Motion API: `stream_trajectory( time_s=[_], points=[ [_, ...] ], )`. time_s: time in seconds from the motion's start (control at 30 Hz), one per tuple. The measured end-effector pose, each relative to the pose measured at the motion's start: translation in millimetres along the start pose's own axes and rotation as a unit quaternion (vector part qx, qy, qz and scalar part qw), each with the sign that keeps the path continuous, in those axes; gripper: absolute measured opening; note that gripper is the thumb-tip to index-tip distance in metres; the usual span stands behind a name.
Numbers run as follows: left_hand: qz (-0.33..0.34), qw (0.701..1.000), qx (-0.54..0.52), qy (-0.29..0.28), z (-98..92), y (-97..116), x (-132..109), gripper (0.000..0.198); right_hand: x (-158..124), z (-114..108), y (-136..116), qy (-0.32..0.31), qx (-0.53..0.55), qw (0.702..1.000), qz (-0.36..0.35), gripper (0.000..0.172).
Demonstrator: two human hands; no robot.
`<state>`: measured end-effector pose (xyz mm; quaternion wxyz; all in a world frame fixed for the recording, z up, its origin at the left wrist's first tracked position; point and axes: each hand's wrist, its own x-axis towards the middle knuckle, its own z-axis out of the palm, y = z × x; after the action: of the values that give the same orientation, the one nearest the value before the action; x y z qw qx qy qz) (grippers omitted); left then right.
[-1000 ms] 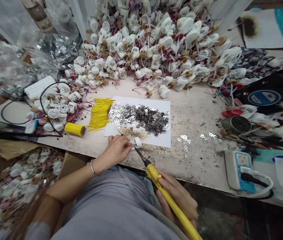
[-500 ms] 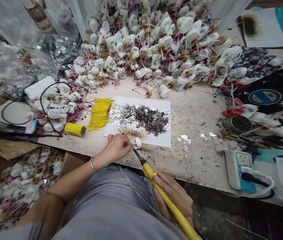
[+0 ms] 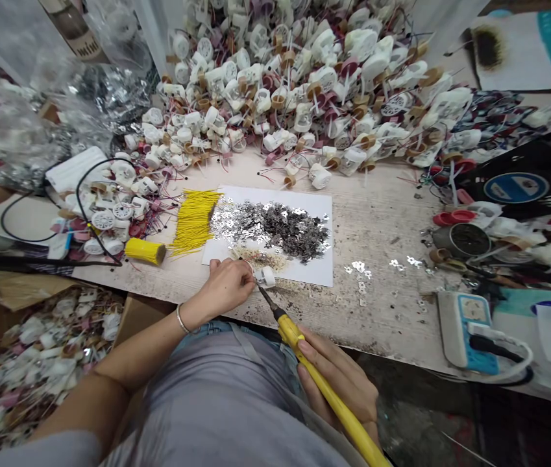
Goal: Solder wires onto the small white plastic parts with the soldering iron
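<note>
My right hand (image 3: 338,376) is wrapped round the yellow handle of a soldering iron (image 3: 314,363), whose dark tip points up and left. That tip meets or nearly meets a small white plastic part (image 3: 266,277) at the front edge of a white sheet (image 3: 324,272). Close beside the part, my left hand (image 3: 229,285) is closed in a pinch; what lies between its fingertips is too small to make out. Behind the hands, a heap of small metal plates (image 3: 294,230) covers much of the sheet. Yellow wires (image 3: 195,224) lie in a row at its left.
A large pile of white plastic parts (image 3: 304,84) fills the back of the table. A bundle of yellow wires (image 3: 145,251) lies left, and a power strip (image 3: 467,331) stands right. Loose metal plates (image 3: 360,269) are scattered right of the sheet. More parts fill a box (image 3: 56,363) below left.
Almost nothing differs. Both hands, the soldering iron and the white part keep practically the same places; the view has shifted very slightly.
</note>
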<state>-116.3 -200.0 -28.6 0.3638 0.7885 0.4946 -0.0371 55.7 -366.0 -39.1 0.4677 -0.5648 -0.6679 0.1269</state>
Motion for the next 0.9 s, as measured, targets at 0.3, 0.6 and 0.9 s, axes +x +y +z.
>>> stream_trajectory(
  time_s=[0.3, 0.6, 0.9],
  points=[
    [-0.014, 1.0, -0.006, -0.001, -0.9, 2, 0, 0.017, 4, 40, 22, 0.115, 0.027, 0.992, 0.04, 0.044],
    [0.012, 1.0, -0.019, 0.009, 0.2, -5, -7, 0.015, 48, 94, 44, 0.109, -0.009, 0.993, -0.044, 0.025],
    [0.146, 0.983, 0.053, 0.102, 7.2, -7, -38, 0.058, 43, 85, 24, 0.157, 0.046, 0.986, 0.023, 0.024]
  ],
)
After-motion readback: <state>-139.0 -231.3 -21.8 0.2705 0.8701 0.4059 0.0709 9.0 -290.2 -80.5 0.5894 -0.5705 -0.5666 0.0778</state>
